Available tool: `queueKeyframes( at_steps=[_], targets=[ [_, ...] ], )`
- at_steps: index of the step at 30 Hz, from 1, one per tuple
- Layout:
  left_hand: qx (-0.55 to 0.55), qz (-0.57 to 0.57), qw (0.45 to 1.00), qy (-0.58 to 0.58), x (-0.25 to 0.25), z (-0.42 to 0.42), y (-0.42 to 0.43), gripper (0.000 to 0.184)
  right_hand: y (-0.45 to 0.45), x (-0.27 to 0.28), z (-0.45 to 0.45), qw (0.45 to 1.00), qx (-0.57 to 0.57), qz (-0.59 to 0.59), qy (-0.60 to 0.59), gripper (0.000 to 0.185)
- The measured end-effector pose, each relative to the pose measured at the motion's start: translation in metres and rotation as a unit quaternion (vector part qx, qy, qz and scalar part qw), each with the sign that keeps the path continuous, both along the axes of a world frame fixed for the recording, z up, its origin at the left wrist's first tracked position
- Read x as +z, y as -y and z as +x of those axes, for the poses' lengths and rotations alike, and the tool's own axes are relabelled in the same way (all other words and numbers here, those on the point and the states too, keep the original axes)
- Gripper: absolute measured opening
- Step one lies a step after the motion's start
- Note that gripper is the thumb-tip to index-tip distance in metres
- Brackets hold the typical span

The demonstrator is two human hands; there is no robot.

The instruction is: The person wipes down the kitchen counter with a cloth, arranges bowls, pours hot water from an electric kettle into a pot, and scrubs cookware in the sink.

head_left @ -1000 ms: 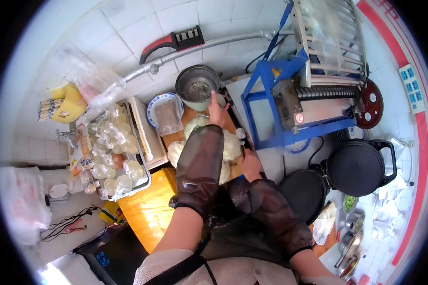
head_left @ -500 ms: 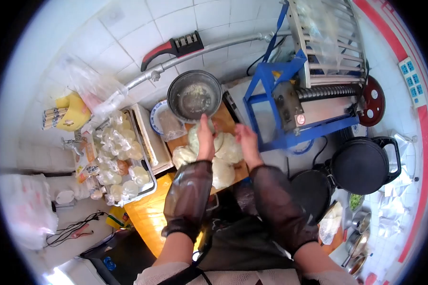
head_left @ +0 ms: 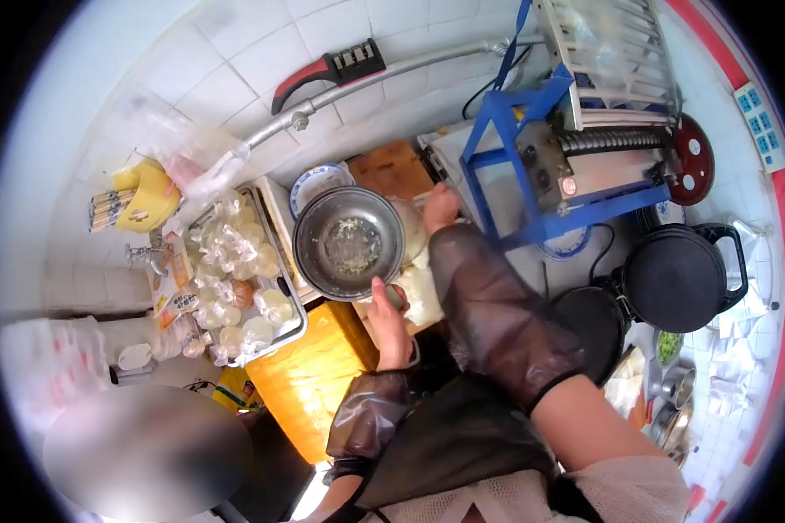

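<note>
A dark grey metal bowl [head_left: 344, 283] with pale crumbs in the bottom is in front of me, left of centre. My left hand [head_left: 389, 324] is closed at its near right rim, thumb up; the fingers underneath are partly hidden. Bags of pale dough [head_left: 423, 296] lie right of the bowl, partly covered by it and by my right sleeve. My right hand [head_left: 442, 207] is beyond them, near the right edge of a wooden board [head_left: 392, 172]. Its fingers are curled, and whatever they may hold is hidden.
A tray [head_left: 298, 327] of bagged dough balls stands left, above a yellow box [head_left: 301, 383]. A blue-rimmed plate [head_left: 321, 181] sits behind the bowl. On the right are a blue metal frame [head_left: 497, 131] and an open black griddle [head_left: 674, 279]. A knife sharpener [head_left: 330, 74] rests on the pipe.
The bowl has come toward me with my left hand, uncovering more of the board and plate. My right hand has moved away from me, off the dough bags. The view has shifted slightly.
</note>
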State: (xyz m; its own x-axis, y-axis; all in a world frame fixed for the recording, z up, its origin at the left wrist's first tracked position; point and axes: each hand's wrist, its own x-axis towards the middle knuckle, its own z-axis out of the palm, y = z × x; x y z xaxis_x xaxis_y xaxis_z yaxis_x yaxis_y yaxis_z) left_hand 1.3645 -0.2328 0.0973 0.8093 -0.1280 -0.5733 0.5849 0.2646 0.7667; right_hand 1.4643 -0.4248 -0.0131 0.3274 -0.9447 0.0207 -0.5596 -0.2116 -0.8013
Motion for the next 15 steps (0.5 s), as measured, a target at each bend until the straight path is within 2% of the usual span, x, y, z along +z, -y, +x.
queueKeyframes(
  at_steps=[1,2,3,4,6,7,9,10,11,14,15],
  targets=[
    [-0.022,0.009,1.000,0.004,-0.003,-0.004,-0.011,0.040,0.007,-0.014,-0.002,1.000,0.006,-0.018,-0.007,0.042],
    [-0.043,0.015,0.999,0.009,-0.005,-0.007,-0.019,0.040,0.013,-0.031,-0.005,0.998,0.064,-0.014,0.004,0.046],
    [-0.040,0.014,0.999,0.007,-0.006,-0.011,-0.025,0.040,0.008,-0.016,-0.013,0.998,0.068,-0.015,0.003,0.046],
    [-0.050,0.032,0.998,0.017,-0.007,-0.015,-0.032,0.041,0.000,-0.002,-0.028,0.979,0.158,0.121,-0.031,0.046],
    [-0.085,0.053,0.994,0.052,-0.007,-0.023,-0.051,0.045,-0.009,0.003,-0.056,0.892,0.282,0.345,-0.075,0.047],
    [-0.090,0.055,0.993,0.054,-0.005,-0.026,-0.062,0.045,-0.008,0.000,-0.066,0.893,0.278,0.347,-0.071,0.047],
    [-0.196,0.132,0.969,0.071,0.005,-0.035,-0.081,0.049,-0.006,-0.005,-0.091,0.883,0.308,0.351,-0.049,0.038],
    [-0.218,0.160,0.958,0.093,0.012,-0.041,-0.087,0.051,-0.013,-0.009,-0.108,0.916,0.293,0.272,-0.042,0.032],
    [-0.263,0.163,0.942,0.129,0.021,-0.048,-0.094,0.052,-0.015,-0.002,-0.130,0.921,0.278,0.272,-0.037,0.032],
    [-0.330,0.143,0.912,0.198,0.045,-0.074,-0.100,0.052,-0.031,0.074,-0.223,0.936,0.252,0.206,0.131,0.032],
    [-0.368,0.156,0.895,0.198,0.054,-0.085,-0.101,0.051,-0.030,0.090,-0.262,0.923,0.222,0.286,0.129,0.030]
  ],
)
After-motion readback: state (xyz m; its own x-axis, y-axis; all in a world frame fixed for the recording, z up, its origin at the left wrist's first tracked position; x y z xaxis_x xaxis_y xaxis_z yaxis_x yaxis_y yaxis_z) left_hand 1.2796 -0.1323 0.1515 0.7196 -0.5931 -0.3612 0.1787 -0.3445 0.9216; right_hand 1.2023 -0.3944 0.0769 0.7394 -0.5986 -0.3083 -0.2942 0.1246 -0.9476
